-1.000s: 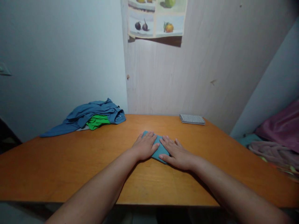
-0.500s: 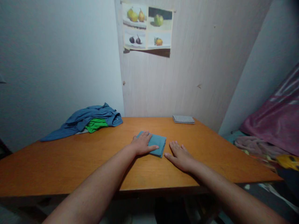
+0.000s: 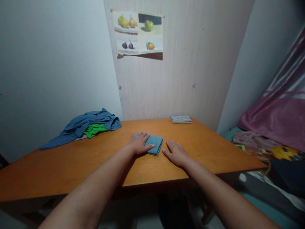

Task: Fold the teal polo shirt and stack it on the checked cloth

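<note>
A folded blue-grey cloth [image 3: 155, 141] lies flat near the middle of the wooden table [image 3: 95, 167]. My left hand [image 3: 140, 144] rests palm down on the cloth's left part, fingers stretched out and thumb pointing right across it. That part of the cloth is hidden beneath the palm. Just right of the cloth, apart from it, my right hand [image 3: 176, 153] lies flat on the tabletop with fingers extended and nothing held.
At the table's back left lies a heap with a blue garment [image 3: 85, 122] and a bright green cloth [image 3: 94, 129]. A folded checked cloth [image 3: 181, 119] sits by the back edge. Right of the table are a pink curtain [image 3: 269, 121] and a yellow item [image 3: 284, 153].
The view has turned slightly to the right, so everything appears shifted left. Both hands keep the same places relative to the folded cloth.
</note>
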Tool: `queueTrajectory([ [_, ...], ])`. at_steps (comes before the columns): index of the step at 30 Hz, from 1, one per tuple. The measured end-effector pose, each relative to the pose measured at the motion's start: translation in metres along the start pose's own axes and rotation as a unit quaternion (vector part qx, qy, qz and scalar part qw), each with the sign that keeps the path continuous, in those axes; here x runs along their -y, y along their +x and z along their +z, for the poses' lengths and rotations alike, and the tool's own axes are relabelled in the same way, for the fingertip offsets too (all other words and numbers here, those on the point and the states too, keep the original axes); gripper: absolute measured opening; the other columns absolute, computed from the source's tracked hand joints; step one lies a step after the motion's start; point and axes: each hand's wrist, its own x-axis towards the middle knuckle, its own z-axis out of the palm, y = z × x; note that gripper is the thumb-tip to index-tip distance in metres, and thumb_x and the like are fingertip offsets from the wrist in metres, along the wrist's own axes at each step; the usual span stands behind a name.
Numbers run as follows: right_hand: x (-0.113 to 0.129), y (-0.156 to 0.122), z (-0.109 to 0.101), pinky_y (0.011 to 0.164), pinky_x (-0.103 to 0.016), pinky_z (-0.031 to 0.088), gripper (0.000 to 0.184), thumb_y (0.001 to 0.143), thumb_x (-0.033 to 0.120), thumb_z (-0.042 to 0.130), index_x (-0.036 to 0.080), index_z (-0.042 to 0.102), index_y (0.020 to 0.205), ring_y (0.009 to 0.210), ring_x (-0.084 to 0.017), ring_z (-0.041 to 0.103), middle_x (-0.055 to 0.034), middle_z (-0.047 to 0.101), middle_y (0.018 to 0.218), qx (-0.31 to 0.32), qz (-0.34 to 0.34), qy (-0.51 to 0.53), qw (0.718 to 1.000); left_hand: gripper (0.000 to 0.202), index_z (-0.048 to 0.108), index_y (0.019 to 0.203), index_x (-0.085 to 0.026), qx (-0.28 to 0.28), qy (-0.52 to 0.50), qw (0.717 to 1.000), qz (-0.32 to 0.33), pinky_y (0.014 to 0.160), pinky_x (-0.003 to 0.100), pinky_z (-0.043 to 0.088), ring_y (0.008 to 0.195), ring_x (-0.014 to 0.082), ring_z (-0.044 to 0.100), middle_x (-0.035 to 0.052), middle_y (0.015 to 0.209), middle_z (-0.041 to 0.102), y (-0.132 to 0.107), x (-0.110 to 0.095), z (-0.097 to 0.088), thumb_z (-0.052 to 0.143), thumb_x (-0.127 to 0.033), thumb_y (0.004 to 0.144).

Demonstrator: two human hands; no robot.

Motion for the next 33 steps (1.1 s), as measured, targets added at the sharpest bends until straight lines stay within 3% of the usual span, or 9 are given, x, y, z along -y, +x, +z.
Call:
queueTrajectory([
  [3, -0.003, 0.001, 0.002, 0.118, -0.047, 0.024, 0.068, 0.096, 0.051, 0.042, 0.007, 0.043, 0.148, 0.147, -0.032, 0.031, -0.0205, 0.041, 0.155, -0.017, -0.013, 0.006, 1.000, 0.071, 0.045, 0.147, -0.023, -0.046, 0.000, 0.998, 0.039, 0.117, 0.067, 0.006, 0.149, 0.0342, 0.025, 0.0131, 0.160, 0.035, -0.009, -0.001, -0.002, 0.033, -0.069, 0.094],
  [7, -0.002, -0.001, 0.002, 0.113, -0.044, 0.032, 0.060, 0.093, 0.044, 0.050, 0.010, 0.049, 0.143, 0.140, -0.031, 0.043, -0.0194, 0.048, 0.150, -0.056, -0.041, 0.010, 0.998, 0.055, 0.049, 0.144, -0.020, -0.082, -0.036, 0.992, 0.086, 0.121, 0.054, 0.015, 0.147, 0.0277, 0.031, 0.0118, 0.156, 0.042, -0.022, -0.006, 0.000, 0.035, -0.051, 0.100],
  [10, 0.002, -0.006, -0.001, 0.101, -0.038, 0.043, 0.043, 0.092, 0.038, 0.053, 0.016, 0.060, 0.128, 0.122, -0.027, 0.058, -0.0152, 0.063, 0.133, -0.080, -0.079, 0.018, 0.994, 0.054, 0.045, 0.147, -0.019, -0.070, -0.075, 0.990, 0.093, 0.121, 0.045, 0.022, 0.148, 0.0245, 0.030, 0.0112, 0.157, 0.041, -0.030, -0.015, 0.008, 0.034, -0.044, 0.101],
  [12, 0.005, -0.011, -0.004, 0.092, -0.034, 0.046, 0.030, 0.092, 0.035, 0.053, 0.020, 0.065, 0.116, 0.109, -0.024, 0.063, -0.0112, 0.069, 0.117, -0.087, -0.096, 0.017, 0.991, 0.056, 0.040, 0.151, -0.019, -0.049, -0.085, 0.992, 0.081, 0.121, 0.046, 0.021, 0.149, 0.0247, 0.027, 0.0110, 0.160, 0.036, -0.036, -0.023, 0.016, 0.033, -0.044, 0.101],
  [15, 0.010, -0.016, -0.006, 0.086, -0.031, 0.046, 0.027, 0.093, 0.033, 0.054, 0.020, 0.065, 0.113, 0.102, -0.022, 0.063, -0.0095, 0.070, 0.108, -0.090, -0.109, 0.005, 0.990, 0.062, 0.035, 0.154, -0.020, -0.045, -0.073, 0.994, 0.063, 0.121, 0.051, 0.015, 0.151, 0.0263, 0.021, 0.0114, 0.163, 0.027, -0.042, -0.033, 0.025, 0.033, -0.051, 0.100],
  [20, 0.026, -0.014, -0.006, 0.090, -0.032, 0.043, 0.035, 0.092, 0.027, 0.055, 0.020, 0.059, 0.126, 0.109, -0.023, 0.059, -0.0095, 0.065, 0.118, -0.095, -0.169, -0.031, 0.981, 0.073, 0.031, 0.155, -0.018, -0.053, -0.059, 0.994, 0.068, 0.122, 0.050, 0.011, 0.152, 0.0274, 0.018, 0.0132, 0.164, 0.025, -0.046, -0.036, 0.030, 0.043, -0.056, 0.093],
  [27, 0.046, -0.002, -0.010, 0.087, -0.038, 0.036, 0.022, 0.094, 0.025, 0.052, 0.019, 0.066, 0.110, 0.107, -0.028, 0.053, -0.0129, 0.065, 0.110, -0.081, -0.203, -0.190, 0.957, 0.076, 0.032, 0.155, -0.018, -0.056, -0.060, 0.994, 0.069, 0.123, 0.050, 0.012, 0.152, 0.0266, 0.020, 0.0128, 0.163, 0.025, -0.045, -0.034, 0.031, 0.049, -0.052, 0.089],
  [33, 0.049, 0.002, -0.015, 0.088, -0.041, 0.032, 0.019, 0.091, 0.024, 0.053, 0.017, 0.068, 0.100, 0.104, -0.029, 0.051, -0.0135, 0.066, 0.103, -0.085, -0.215, -0.204, 0.951, 0.075, 0.036, 0.153, -0.018, -0.076, -0.079, 0.992, 0.064, 0.122, 0.051, 0.013, 0.151, 0.0277, 0.023, 0.0136, 0.162, 0.030, -0.048, -0.038, 0.029, 0.052, -0.051, 0.088],
])
